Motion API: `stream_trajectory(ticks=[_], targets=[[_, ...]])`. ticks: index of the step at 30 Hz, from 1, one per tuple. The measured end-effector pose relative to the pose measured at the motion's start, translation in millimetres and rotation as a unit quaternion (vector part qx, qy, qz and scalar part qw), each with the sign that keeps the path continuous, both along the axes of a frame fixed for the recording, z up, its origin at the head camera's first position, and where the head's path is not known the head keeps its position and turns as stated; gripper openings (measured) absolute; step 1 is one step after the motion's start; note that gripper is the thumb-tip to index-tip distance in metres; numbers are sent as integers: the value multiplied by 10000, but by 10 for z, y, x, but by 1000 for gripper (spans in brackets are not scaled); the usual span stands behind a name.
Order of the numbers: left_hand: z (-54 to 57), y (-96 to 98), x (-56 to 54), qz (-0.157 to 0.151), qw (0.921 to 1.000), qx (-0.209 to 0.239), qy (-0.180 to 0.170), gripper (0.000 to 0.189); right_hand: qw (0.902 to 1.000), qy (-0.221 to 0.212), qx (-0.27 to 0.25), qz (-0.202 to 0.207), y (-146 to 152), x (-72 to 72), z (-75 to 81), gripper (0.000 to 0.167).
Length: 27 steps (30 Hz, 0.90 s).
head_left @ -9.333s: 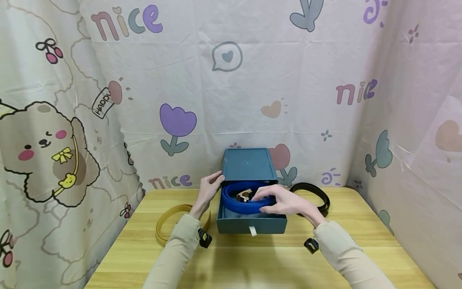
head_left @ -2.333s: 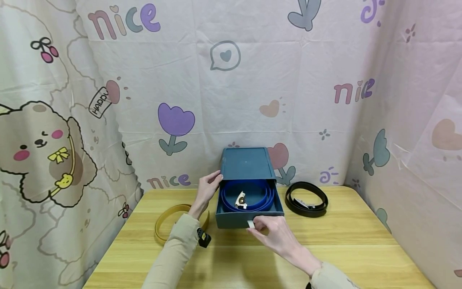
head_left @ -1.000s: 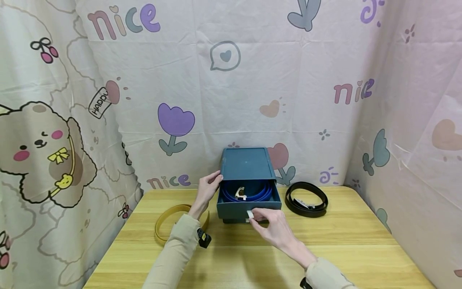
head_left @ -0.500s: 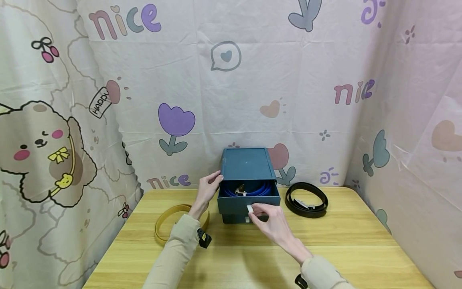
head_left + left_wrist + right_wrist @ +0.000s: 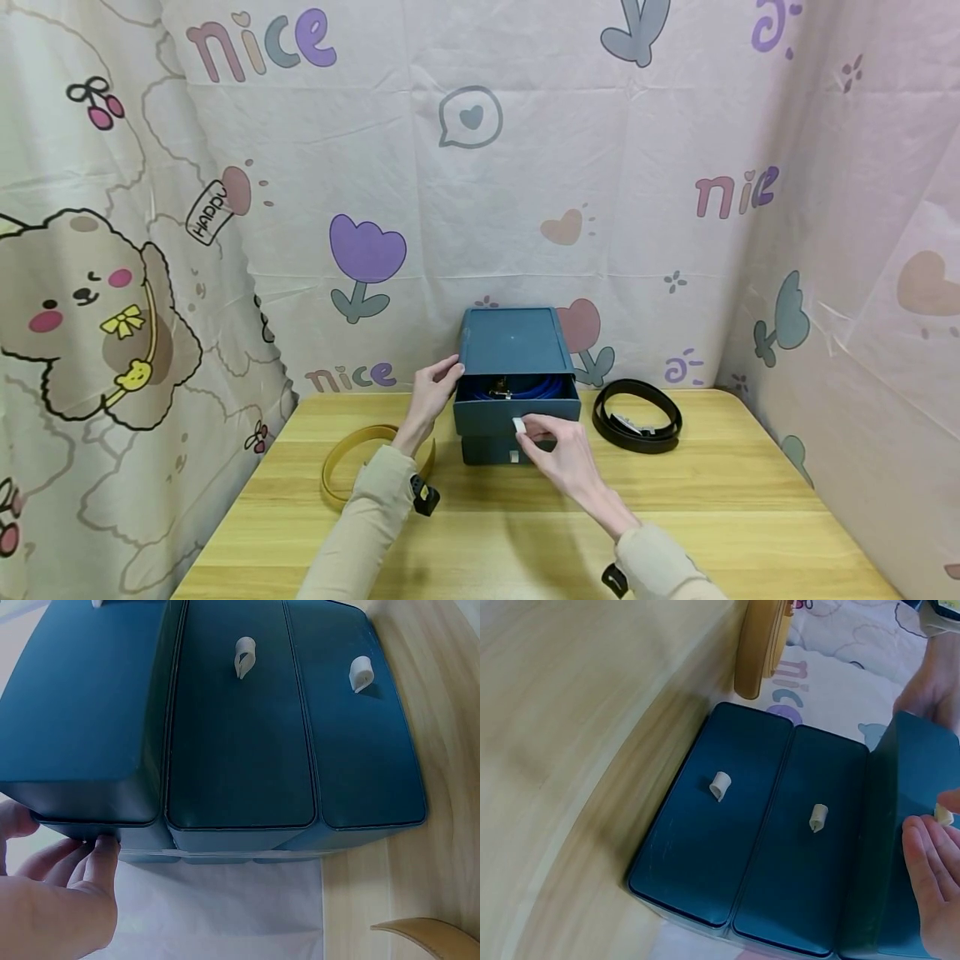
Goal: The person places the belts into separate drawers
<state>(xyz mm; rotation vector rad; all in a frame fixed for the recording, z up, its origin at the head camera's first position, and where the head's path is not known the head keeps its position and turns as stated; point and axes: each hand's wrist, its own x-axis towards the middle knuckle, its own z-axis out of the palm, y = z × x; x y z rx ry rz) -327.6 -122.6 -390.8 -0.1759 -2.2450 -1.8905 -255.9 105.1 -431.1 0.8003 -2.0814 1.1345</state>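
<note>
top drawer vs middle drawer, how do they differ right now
The top drawer juts out; the middle drawer is shut. The right hand pinches the top drawer's tab; the middle drawer's tab is untouched. Both are dark teal with pale tabs.

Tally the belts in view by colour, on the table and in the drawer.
Yellow belt, on the table: 1
Blue belt, in the part-open top drawer: 1
Black belt, on the table: 1
Total: 3

A pale wood tabletop (image 5: 720, 487) lies below the right grip (image 5: 564, 451); beyond it hangs a creased, tulip-printed white curtain (image 5: 480, 221).
</note>
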Motion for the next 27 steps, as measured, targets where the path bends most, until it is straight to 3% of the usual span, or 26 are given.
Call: stream_trajectory(ticks=[27], targets=[[25,4,22,-37,9999,96,-55,44,9974,-481,-524,-95,-43,-168,-57,18]])
